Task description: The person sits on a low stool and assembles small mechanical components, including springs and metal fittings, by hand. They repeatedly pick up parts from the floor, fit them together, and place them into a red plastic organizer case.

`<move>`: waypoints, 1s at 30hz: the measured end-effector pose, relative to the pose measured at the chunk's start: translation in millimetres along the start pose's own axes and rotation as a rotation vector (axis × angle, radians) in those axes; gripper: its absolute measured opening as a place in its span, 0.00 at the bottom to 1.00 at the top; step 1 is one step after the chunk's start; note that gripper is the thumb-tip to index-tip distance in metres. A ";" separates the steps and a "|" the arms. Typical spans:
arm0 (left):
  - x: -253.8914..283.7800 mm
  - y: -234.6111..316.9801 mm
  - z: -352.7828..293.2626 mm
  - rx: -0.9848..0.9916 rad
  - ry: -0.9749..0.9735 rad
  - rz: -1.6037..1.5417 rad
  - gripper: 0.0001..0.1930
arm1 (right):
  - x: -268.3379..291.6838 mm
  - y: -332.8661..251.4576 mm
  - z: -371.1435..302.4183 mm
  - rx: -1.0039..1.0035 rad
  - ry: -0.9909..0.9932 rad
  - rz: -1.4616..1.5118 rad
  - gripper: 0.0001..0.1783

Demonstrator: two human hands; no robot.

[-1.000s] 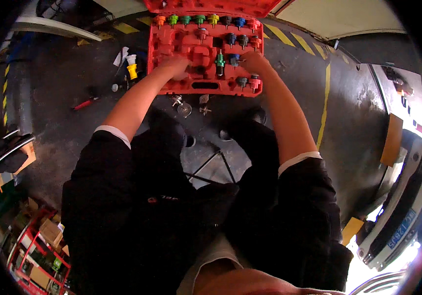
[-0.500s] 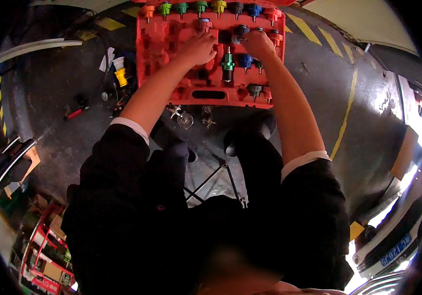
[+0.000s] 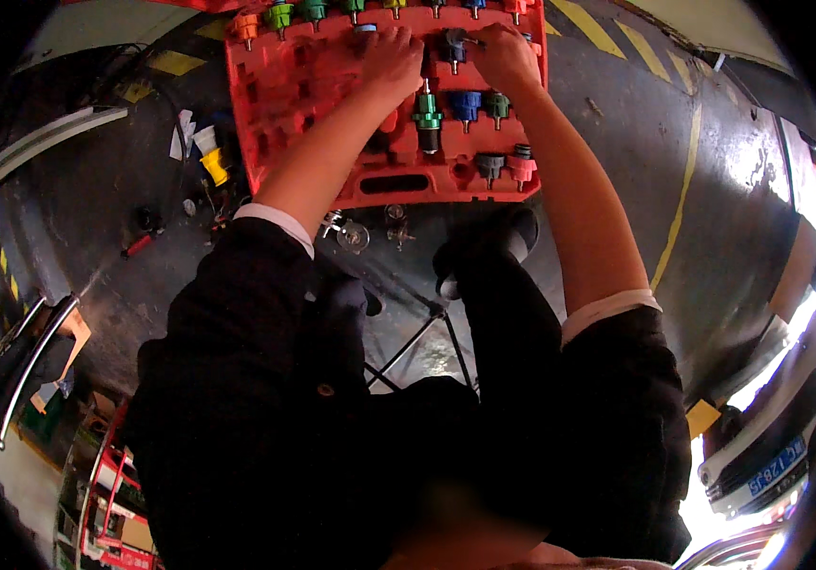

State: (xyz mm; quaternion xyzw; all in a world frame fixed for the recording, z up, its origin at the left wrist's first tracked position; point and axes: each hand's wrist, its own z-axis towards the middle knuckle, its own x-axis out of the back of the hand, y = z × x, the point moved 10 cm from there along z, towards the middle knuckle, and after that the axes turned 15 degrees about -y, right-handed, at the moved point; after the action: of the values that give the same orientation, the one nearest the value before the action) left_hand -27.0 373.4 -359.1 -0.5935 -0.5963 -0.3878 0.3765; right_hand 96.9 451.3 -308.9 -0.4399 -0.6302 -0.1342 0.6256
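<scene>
A red moulded case (image 3: 279,128) lies in front of me, holding coloured adapters with metal stems. My left hand (image 3: 393,65) reaches over its upper middle, palm down, fingers slightly apart, beside a blue-topped adapter (image 3: 365,28). I see nothing held in it. My right hand (image 3: 508,59) has its fingers bent in on a dark grey adapter (image 3: 453,47), which sits upright; the fingertips are partly hidden. Below, between both forearms, stands a larger green and black adapter (image 3: 428,119). A blue adapter (image 3: 466,106) and a dark green one (image 3: 496,106) sit right of it.
A clear round fitting with metal parts (image 3: 353,236) and another small metal fitting (image 3: 396,224) lie on the floor below the case. Left are a yellow-and-white object (image 3: 211,160) and a red-handled tool (image 3: 138,245). A folding stand's black legs (image 3: 417,342) rest between my legs.
The case appears shifted left and up in view. My right hand has moved slightly up, still by the dark grey adapter. My left hand is further right over the case, away from the blue-topped adapter.
</scene>
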 end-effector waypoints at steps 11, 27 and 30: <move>-0.8 -3.8 4.0 -0.053 0.301 0.026 0.18 | 0.2 11.2 4.3 -0.151 -0.069 0.169 0.16; 16.3 -106.8 0.4 -0.068 0.307 -0.865 0.11 | -39.0 -18.1 1.1 0.000 0.076 -0.022 0.17; 19.2 -105.7 -3.5 -0.037 0.192 -0.777 0.13 | -43.7 -37.0 -2.5 -0.067 0.119 -0.098 0.15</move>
State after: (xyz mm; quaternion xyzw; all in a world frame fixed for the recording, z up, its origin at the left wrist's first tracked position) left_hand -133.0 378.7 -341.9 -0.2917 -0.7315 -0.5655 0.2450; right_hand 64.4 411.2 -334.0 -0.4205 -0.6080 -0.2116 0.6393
